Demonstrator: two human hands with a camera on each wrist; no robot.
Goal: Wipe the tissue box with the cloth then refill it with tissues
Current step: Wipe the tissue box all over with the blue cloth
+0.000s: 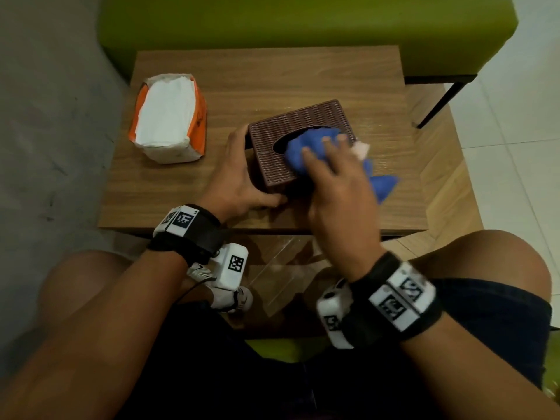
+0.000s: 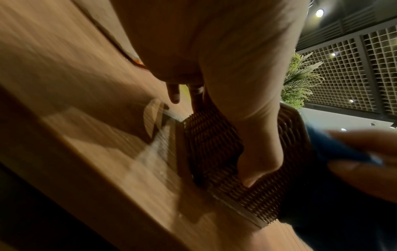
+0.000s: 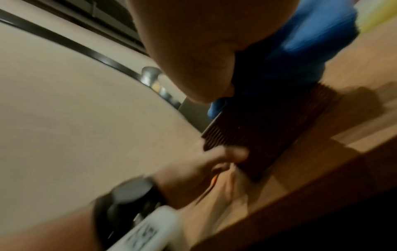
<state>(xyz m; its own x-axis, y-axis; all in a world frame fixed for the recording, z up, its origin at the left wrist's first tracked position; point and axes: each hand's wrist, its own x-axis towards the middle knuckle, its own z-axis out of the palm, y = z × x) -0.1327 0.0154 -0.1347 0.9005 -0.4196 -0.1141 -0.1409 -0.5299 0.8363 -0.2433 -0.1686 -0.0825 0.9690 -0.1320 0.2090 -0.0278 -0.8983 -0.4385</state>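
Note:
A brown woven tissue box (image 1: 303, 116) lies on the wooden table (image 1: 272, 74), its oval slot facing up. My left hand (image 1: 242, 174) grips the box's near-left corner, thumb along the near side and fingers round the left end. In the left wrist view that thumb presses the box wall (image 2: 214, 144). My right hand (image 1: 330, 165) holds a bunched blue cloth (image 1: 306, 144) down on the box top, covering part of the slot. The cloth's tail hangs off the box's right side. In the right wrist view the cloth (image 3: 311, 42) sits over the box (image 3: 268, 135), blurred.
An opened orange pack of white tissues (image 1: 169, 116) lies at the table's left. A green bench (image 1: 303, 22) stands behind the table, its black leg (image 1: 436, 107) at the right. My knees flank the table's near edge. A plant (image 2: 300, 79) shows in the left wrist view.

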